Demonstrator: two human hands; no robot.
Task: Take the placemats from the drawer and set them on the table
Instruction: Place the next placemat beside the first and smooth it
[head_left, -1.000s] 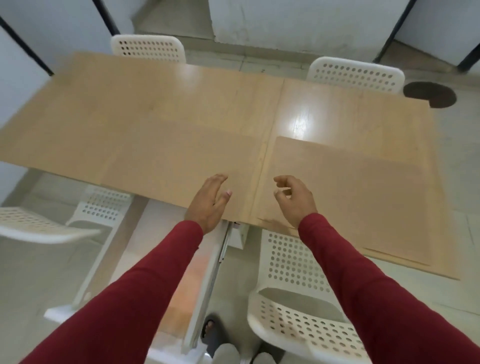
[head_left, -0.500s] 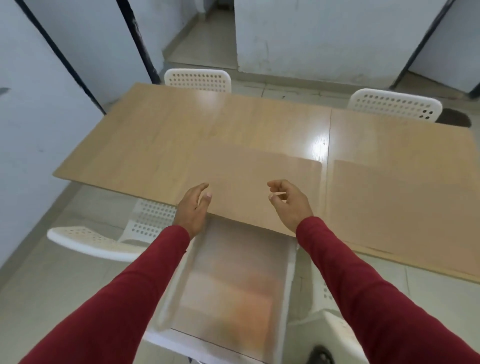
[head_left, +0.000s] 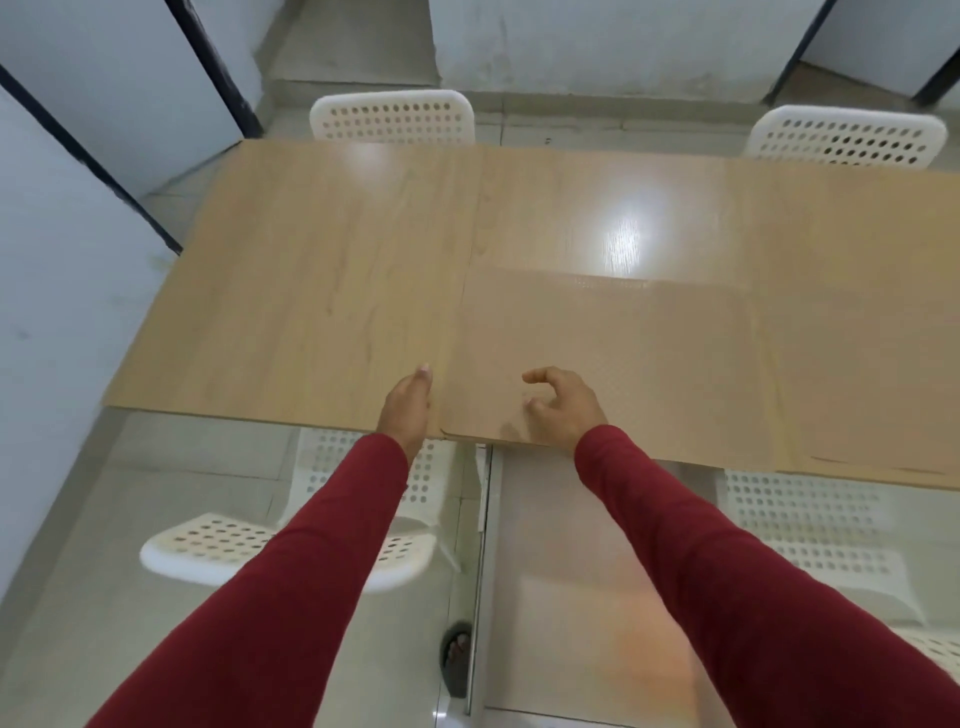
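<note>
2 placemats (head_left: 608, 358) on table (head_left: 322, 270); possibly more. Both hands (head_left: 408, 405) empty, relaxed.

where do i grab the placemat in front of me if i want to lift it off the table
Take the placemat by its near left corner, coming from the near edge of the table. It lies flat, and that corner reaches the edge, so fingers can probably slip under there.

No readable text, labels, brands, numbers or signs anywhere. Checked table (head_left: 337, 270), placemat (head_left: 613, 358), white perforated chairs (head_left: 392, 117), walls: all plain, unmarked surfaces.
</note>
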